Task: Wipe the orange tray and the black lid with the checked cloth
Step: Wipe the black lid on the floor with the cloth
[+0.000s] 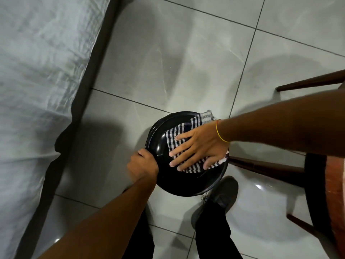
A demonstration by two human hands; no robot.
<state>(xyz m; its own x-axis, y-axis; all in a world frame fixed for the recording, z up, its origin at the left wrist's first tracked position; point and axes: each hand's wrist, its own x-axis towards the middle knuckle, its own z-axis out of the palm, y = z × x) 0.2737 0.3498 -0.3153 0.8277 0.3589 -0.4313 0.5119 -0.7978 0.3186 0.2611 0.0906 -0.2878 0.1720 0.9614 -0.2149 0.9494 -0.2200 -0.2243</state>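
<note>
A round glossy black lid (pixel 168 176) is held above the tiled floor, low in the middle of the view. My left hand (pixel 143 164) grips its left rim. The black-and-white checked cloth (pixel 188 128) lies across the lid's upper right part, one corner hanging past the rim. My right hand (pixel 197 148) lies flat on the cloth with fingers spread, pressing it onto the lid. A yellow band circles my right wrist. No orange tray is in view.
A bed with a pale sheet (pixel 33 90) and dark frame (pixel 87 75) fills the left. A dark wooden stool with a reddish seat (pixel 334 193) stands at the right, its legs close to the lid. My shoe (pixel 216 200) and dark trousers are below.
</note>
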